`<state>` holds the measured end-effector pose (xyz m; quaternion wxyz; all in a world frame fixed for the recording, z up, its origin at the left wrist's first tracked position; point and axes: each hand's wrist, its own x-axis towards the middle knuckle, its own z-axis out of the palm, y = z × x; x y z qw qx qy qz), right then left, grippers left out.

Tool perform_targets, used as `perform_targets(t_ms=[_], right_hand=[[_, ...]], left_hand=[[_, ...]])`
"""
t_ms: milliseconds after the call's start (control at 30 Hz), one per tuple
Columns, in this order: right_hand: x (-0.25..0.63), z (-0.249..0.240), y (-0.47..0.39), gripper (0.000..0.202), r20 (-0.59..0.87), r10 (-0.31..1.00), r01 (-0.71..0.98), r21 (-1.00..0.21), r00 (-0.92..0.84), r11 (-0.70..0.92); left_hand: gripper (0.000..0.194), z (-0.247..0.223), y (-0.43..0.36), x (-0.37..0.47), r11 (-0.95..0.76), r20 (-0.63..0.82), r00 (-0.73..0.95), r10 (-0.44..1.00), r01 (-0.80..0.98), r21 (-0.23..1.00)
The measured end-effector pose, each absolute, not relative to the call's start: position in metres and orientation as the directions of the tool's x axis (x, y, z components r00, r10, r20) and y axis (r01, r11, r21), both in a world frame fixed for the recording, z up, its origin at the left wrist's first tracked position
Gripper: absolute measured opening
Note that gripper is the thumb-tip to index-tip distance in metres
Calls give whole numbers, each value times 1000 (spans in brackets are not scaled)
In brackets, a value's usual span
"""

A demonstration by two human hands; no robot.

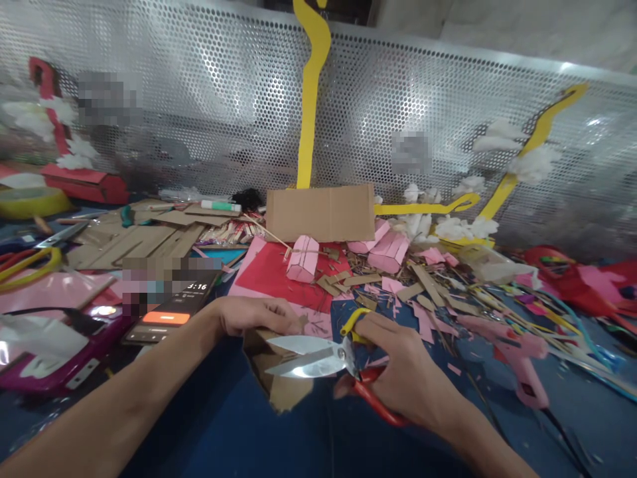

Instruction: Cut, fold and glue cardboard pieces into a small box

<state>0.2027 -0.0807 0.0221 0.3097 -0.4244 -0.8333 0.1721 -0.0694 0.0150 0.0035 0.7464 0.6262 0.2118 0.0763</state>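
My right hand (405, 365) grips a pair of scissors (311, 358) with one yellow and one red handle. Their blades stand apart and point left, over a folded piece of brown cardboard (288, 393). The fingers of my left hand (259, 315) are closed on the upper edge of that cardboard, which hangs low in front of me. Part of the cardboard is hidden behind the blades. Just beyond my hands lie a red sheet (271, 272) and a small pink paper box shape (303, 257).
A pink glue gun (517, 355) with a cord lies at right. Cardboard scraps (428, 285) and pink bits litter the middle. A lit phone (172, 309) and a purple box (54, 368) are at left. A perforated metal screen (223, 99) stands behind a cardboard panel (321, 212).
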Motion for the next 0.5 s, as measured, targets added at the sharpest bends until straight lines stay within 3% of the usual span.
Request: perform_targets(t_ms=[233, 367, 500], right_hand=[[201, 18, -79, 37, 357, 831, 631, -541, -427, 556], [204, 17, -77, 44, 368, 879, 687, -556, -302, 469], [209, 17, -76, 28, 325, 921, 594, -706, -214, 387]], left_hand=[[37, 4, 14, -69, 252, -276, 856, 437, 178, 951], [34, 4, 12, -70, 290, -275, 840, 467, 148, 945], [34, 0, 13, -68, 261, -255, 803, 538, 129, 957]])
